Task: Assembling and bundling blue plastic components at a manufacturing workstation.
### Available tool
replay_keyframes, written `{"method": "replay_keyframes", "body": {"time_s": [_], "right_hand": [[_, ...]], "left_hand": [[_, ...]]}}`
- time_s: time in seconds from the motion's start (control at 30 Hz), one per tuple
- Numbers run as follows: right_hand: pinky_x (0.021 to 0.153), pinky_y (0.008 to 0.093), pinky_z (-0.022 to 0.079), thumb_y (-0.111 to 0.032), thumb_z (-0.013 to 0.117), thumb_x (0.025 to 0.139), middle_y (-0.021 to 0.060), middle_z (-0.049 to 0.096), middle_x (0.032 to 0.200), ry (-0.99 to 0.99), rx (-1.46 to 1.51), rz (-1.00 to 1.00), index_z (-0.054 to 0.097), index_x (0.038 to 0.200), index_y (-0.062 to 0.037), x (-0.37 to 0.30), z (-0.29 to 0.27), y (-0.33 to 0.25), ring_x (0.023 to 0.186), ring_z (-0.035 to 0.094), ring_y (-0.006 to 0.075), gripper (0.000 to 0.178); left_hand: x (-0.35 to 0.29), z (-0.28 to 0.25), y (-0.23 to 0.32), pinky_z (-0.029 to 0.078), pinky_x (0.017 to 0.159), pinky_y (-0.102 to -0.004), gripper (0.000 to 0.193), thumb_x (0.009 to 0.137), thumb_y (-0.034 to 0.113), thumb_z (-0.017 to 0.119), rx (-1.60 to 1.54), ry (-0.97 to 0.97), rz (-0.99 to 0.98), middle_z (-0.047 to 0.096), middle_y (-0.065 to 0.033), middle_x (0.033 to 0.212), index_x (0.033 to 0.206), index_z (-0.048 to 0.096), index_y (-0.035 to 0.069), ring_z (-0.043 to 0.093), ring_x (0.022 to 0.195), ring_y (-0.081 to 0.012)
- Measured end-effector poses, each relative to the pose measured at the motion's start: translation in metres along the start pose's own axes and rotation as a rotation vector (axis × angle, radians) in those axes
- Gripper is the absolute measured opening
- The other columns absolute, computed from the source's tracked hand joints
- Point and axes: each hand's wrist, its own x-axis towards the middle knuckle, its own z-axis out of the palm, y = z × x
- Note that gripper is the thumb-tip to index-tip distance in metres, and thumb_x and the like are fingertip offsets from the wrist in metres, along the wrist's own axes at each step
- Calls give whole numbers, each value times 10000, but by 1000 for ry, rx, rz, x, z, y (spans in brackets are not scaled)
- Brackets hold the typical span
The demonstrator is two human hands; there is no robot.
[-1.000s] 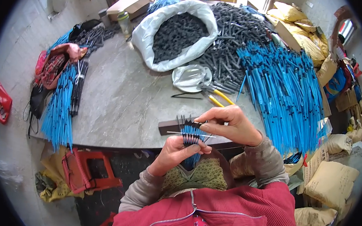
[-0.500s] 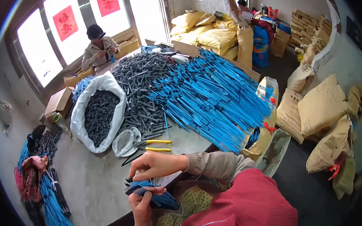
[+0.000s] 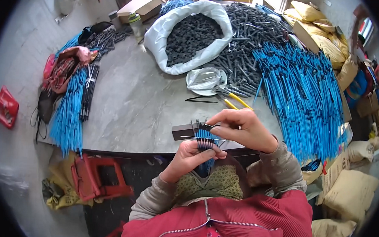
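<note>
My left hand (image 3: 191,157) is closed around a bundle of blue strips (image 3: 206,134) with black ends, held upright over my lap at the table's front edge. A thin metal rod (image 3: 188,137) runs crosswise through or against the bundle; I cannot tell which. Above it, my right hand (image 3: 245,128) has thumb and forefinger pinched together at the black tips. What lies between those fingertips is too small to make out. Behind the bundle, a dark block (image 3: 182,132) rests on the table edge, partly hidden by the strips.
On the grey table (image 3: 125,101) stands a white sack (image 3: 155,38) of small black parts. Yellow-handled pliers (image 3: 238,99) lie near a plastic-covered dish (image 3: 205,80). Blue strips (image 3: 301,103) pile up at right, black tubes (image 3: 246,48) behind. A red stool (image 3: 86,177) stands at lower left.
The view has swung left and down, so the table's left side and my lap show more. Both hands stay at the bundle, the right still at its black tips.
</note>
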Motion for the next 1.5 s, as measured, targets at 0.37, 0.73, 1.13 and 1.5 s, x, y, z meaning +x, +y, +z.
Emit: {"method": "replay_keyframes", "body": {"time_s": [0.37,0.73,1.13,1.5], "right_hand": [[529,188,366,-42,716,912,-71,590,700,16,-45,30,735,1094,-20,5,4,-3,620,480,-18,184],[531,193,352,-42,718,906,-78,554,687,34,-69,27,738,1102,-23,10,4,-1,624,461,-15,198],[495,217,300,-73,728,898,-74,497,625,24,-55,53,738,1053,-20,12,5,-2,571,397,-6,164],[524,205,305,-52,754,879,-93,490,652,6,-44,41,746,1074,-33,12,4,1,600,399,-12,196]], "left_hand": [[-1,-10,-12,557,922,-308,189,1012,69,602,-89,-58,34,734,-142,1093,1145,675,-44,703,1048,-212],[3,-11,-12,568,923,-319,180,1009,52,601,-99,-58,56,735,-146,1080,1146,670,-42,706,1033,-205],[2,-10,-11,569,960,-356,184,1010,41,598,-122,-86,17,723,-144,1089,1158,658,-49,695,1055,-217],[3,-9,-9,567,959,-350,164,1001,26,603,-97,-106,18,729,-141,1082,1130,672,-48,699,1048,-212]]}}
